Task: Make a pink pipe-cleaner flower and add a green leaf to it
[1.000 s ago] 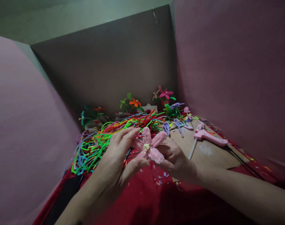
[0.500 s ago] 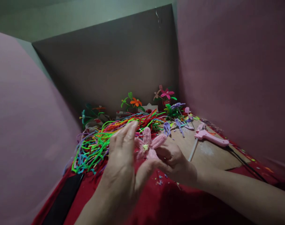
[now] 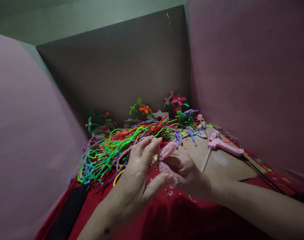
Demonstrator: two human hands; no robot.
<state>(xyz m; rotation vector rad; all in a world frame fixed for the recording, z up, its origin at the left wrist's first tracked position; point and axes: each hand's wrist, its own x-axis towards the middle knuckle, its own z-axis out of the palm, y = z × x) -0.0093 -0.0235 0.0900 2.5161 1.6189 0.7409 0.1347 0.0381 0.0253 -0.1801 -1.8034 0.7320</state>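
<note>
Cloth (image 3: 154,218): red, ran nearest, scraps (image 3: 170,192) scattered on it.
Strip (image 3: 68,211): black, lay on cloth, left.
Left hand (image 3: 139,175): spread in a C around the flower (image 3: 168,150), thumb at a lower petal.
Right hand (image 3: 190,168): curled behind flower, pinching it; exact grip was hidden from where I stood.
Flower: pink, bead centre, sat between both hands above cloth.
Board (image 3: 232,170): brown, lay right.
Glue gun (image 3: 225,146): pink, rested on board.
Pile (image 3: 109,151): multicoloured stems, lay beyond left hand.
Orange bloom (image 3: 145,108): stood behind pile.
Panel (image 3: 116,76): grey, stood farthest.
</note>
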